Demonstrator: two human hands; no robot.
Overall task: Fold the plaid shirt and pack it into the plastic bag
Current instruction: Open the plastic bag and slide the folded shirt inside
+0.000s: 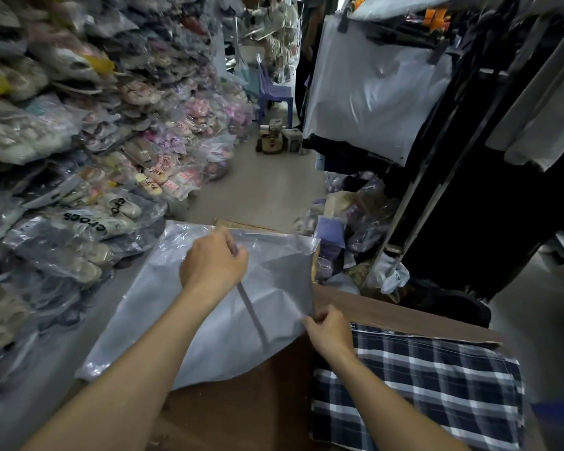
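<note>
A large translucent grey plastic bag (163,320) lies spread over a brown cardboard surface (251,415) in front of me. My left hand (214,258) grips the bag near its far edge. My right hand (328,330) pinches the bag's right edge. The folded plaid shirt (437,385), dark blue with white stripes, lies flat at the lower right, just beside my right wrist and outside the bag.
Stacks of bagged slippers and shoes (79,157) fill the left side. A clothes rack with dark garments (469,190) and a hanging white plastic cover (372,102) stand on the right. A purple plastic chair (274,92) sits down the aisle.
</note>
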